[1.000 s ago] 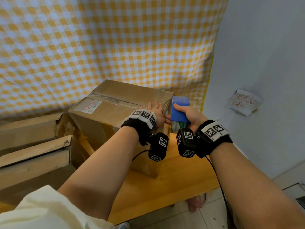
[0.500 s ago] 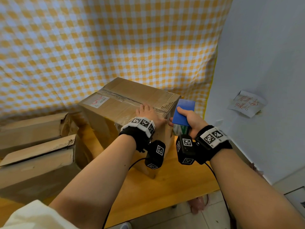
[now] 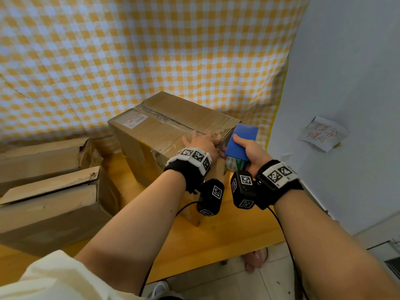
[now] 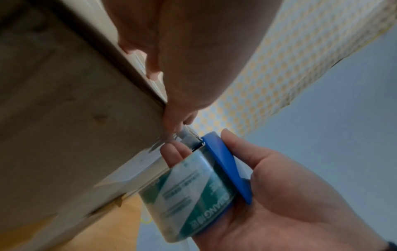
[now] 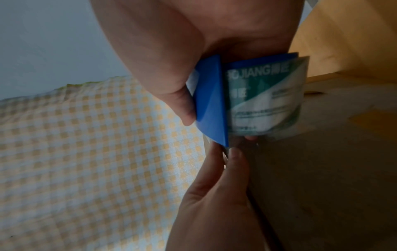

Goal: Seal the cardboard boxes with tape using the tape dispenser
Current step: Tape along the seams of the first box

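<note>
Tape roll [image 5: 266, 100] in blue tape dispenser [image 5: 211, 101]: green-white wrapper carried white letters "JIANG", start of word cut off by dispenser; two characters after it blurred, unreadable. Small print lines below too blurred to read.

White shipping label [image 3: 134, 121] on top of cardboard box [image 3: 173, 118]: red marking, print illegible.

Paper note [image 3: 322, 133] on wall: red handwritten characters, not decipherable.

Wrist bands showed black-white square markers [image 3: 274, 176], no text.

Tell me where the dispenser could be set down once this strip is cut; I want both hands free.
Bare wooden table lies in front of the taped box, toward the near edge. Left is crowded: two stacked boxes sit beside the taped one. The right hand holds the tape dispenser.
</note>
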